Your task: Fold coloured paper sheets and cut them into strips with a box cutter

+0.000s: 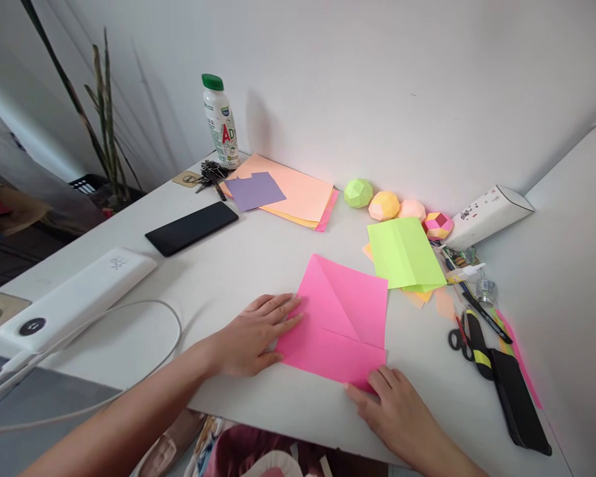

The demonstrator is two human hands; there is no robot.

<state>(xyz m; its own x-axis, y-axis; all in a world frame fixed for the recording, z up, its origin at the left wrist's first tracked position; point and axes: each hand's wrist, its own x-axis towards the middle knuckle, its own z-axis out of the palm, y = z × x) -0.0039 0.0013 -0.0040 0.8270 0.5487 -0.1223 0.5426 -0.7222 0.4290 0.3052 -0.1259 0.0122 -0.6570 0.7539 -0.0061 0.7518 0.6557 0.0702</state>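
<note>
A square sheet of pink paper (340,311) lies on the white table with a diagonal crease; its near part appears folded over along a line across the sheet. My left hand (255,338) rests flat on the paper's left edge, fingers spread. At the near right corner, my right hand (395,407) has its thumb and bent fingers on the paper's edge, gripping it. Beyond the pink sheet to the right sits a creased lime-green paper (407,252), on top of orange and yellow sheets.
Faceted paper balls, including a green one (358,193), line the wall. Scissors (461,339), a cutter (479,344) and a black case (519,401) lie right. Left are a phone (191,228), a cabled power bank (79,298), a bottle (221,122) and stacked coloured sheets (302,189).
</note>
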